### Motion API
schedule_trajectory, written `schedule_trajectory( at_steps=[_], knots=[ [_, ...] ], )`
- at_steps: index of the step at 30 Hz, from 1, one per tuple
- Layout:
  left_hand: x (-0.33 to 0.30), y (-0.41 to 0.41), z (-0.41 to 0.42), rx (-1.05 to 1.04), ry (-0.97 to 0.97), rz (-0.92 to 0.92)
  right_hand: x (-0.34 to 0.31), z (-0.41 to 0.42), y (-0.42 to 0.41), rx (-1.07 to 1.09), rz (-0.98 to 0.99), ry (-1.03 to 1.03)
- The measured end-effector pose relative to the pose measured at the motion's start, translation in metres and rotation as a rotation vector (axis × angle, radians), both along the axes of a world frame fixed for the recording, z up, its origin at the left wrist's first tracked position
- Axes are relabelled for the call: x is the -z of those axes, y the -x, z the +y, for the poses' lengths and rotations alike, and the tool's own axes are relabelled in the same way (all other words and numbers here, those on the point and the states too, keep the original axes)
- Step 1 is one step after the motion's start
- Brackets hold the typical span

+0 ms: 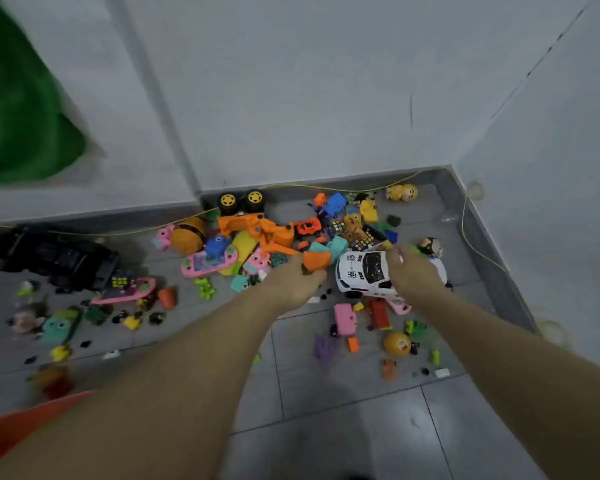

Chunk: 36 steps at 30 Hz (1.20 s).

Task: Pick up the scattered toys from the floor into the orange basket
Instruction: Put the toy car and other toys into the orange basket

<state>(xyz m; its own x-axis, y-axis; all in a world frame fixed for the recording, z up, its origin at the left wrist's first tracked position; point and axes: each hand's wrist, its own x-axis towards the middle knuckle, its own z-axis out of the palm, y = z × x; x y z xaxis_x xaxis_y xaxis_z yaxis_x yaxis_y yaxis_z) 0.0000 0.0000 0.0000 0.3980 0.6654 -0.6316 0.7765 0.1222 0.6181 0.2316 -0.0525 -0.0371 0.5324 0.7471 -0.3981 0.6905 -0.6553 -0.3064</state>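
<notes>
The orange basket [21, 427] shows only a rim corner, near-left of the white police car [364, 273]; its inside is out of view. The right hand [413, 271] curls over the car's roof. Just left, the left hand [293, 282] grips an orange block [315, 259].

On the grey floor [361, 427], the right hand [414, 271] grips the white police car [364, 273]. Just left of the car, the left hand [293, 284] holds an orange block [316, 260]. Toys lie scattered around the car; the orange basket [21, 427] sits far left, nearer the camera.
</notes>
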Motion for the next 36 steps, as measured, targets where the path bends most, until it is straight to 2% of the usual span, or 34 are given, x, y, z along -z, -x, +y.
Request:
schedule_trajectory(
  at_steps=[1,4,7,10,13,17,22,29,34,36],
  knots=[
    [0.024,-0.016,0.001,0.005,0.023,-0.047,0.025,-0.001,-0.015,0.002,-0.016,-0.02],
    [0.09,-0.054,0.015,-0.046,0.098,-0.099,0.085,0.003,-0.064,0.262,-0.056,-0.122],
    [0.134,-0.079,0.02,-0.134,0.152,-0.155,0.13,-0.005,-0.092,0.423,-0.083,-0.215],
    [0.154,-0.096,0.016,-0.202,0.157,-0.174,0.146,-0.021,-0.092,0.552,0.033,-0.254],
    [0.163,-0.112,0.006,-0.255,0.106,-0.211,0.155,-0.02,-0.084,0.627,0.148,-0.476],
    [0.175,-0.125,0.006,-0.352,0.127,-0.225,0.161,-0.004,-0.071,0.652,0.167,-0.654],
    [0.162,-0.095,0.019,-0.437,0.089,-0.268,0.129,0.006,-0.06,0.583,0.119,-0.737],
    [0.093,-0.005,0.029,-0.495,-0.033,-0.251,0.04,0.04,0.012,0.449,0.118,-0.956],
    [0.034,0.088,0.019,-0.485,-0.077,-0.292,-0.051,0.044,0.112,0.232,0.286,-1.091],
    [0.007,0.134,0.018,-0.486,-0.13,-0.248,-0.086,0.048,0.155,0.152,0.38,-1.116]
  ],
)
